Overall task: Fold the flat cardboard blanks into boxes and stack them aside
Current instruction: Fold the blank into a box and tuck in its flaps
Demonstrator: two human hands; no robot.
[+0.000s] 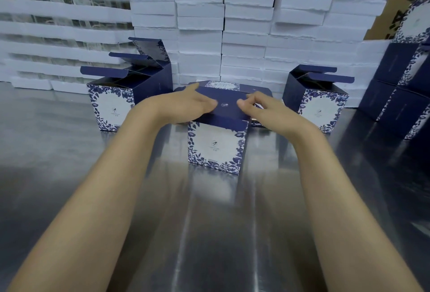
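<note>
Box (217, 147) lid (224, 111) nearly down: my left hand (186, 103) lies flat on it, right hand (263, 110) curls at its edge, grip unclear. Uneven push probably creases it.

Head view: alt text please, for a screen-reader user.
The left hand and right hand, both bare, touch the dark blue top of a blue-and-white floral box standing on a metal table. A left open box and a right open box flank it, with stacked white foam trays behind.

One left hand (186, 105), one right hand (267, 111), one closed box (217, 149), several open boxes (111, 105)
</note>
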